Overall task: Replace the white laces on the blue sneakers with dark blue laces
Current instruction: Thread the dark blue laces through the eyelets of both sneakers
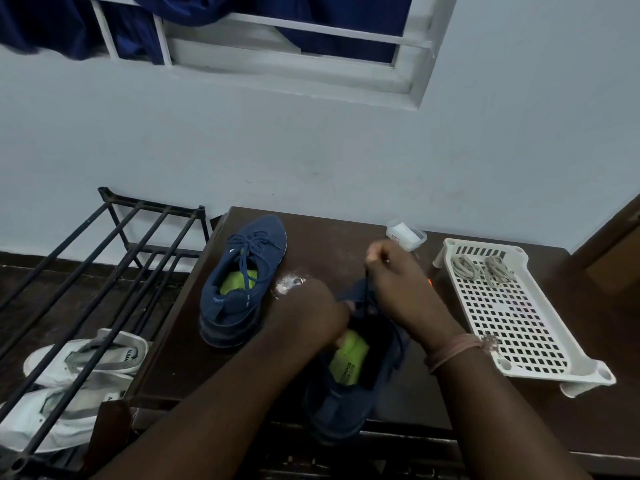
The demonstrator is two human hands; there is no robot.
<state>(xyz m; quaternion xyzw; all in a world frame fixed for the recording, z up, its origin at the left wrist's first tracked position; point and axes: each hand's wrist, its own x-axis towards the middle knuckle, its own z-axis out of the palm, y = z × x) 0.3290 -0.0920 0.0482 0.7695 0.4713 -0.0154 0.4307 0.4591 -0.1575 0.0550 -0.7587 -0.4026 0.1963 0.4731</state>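
- The right hand (391, 282) is raised over the near sneaker (349, 386), its thumb and forefinger pinched on the end of a dark blue lace (367, 282) that runs down from the fingertips towards the shoe's eyelets
- The left hand (311, 317) is curled over the near sneaker's throat, apparently steadying the tongue or upper; its fingers are hidden behind its back, so exactly what they grasp cannot be told
- The near sneaker lies at the front edge of the dark table (346, 233), heel towards the person, green insole showing; its eyelet rows are covered by both hands, so how many are threaded is unclear
- The far sneaker (242, 278) sits just to the left, apart from the hands, already laced in dark blue and tied
- Two bundles of pale laces (483, 268), likely the removed white ones, rest in the white perforated tray (519, 320) to the right
- Judgement: the task is well past halfway, with the second shoe being laced now
- The next move seems to call for pulling this lace taut, feeding its tip through the next eyelet on the opposite row, and keeping both ends even for the bow
- To the left stand a black metal rack (104, 258) and white shoes (86, 358) beneath it
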